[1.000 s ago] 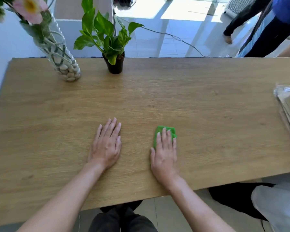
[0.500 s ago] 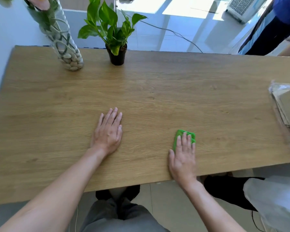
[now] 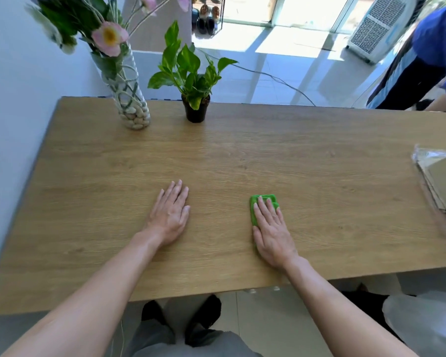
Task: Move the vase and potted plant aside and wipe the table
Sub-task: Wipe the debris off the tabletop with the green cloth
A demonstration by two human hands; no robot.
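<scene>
A glass vase [image 3: 132,104] with pebbles and pink flowers stands at the far left corner of the wooden table [image 3: 268,155]. Beside it on the right is a small potted plant [image 3: 195,109] in a black pot. My left hand [image 3: 171,213] lies flat on the table near the front, fingers together, holding nothing. My right hand [image 3: 272,228] presses flat on a folded green cloth [image 3: 264,202], which shows past my fingertips and along the thumb side.
A plastic-wrapped stack of cardboard sheets [image 3: 443,186] lies at the table's right edge. A person in blue [image 3: 428,60] stands beyond the far right corner. A white wall runs along the left. A cable crosses the floor behind the table.
My right hand slid the green cloth to the right along the front of the table. The camera tilted up, bringing the flowers back into view. My left hand stayed put.
</scene>
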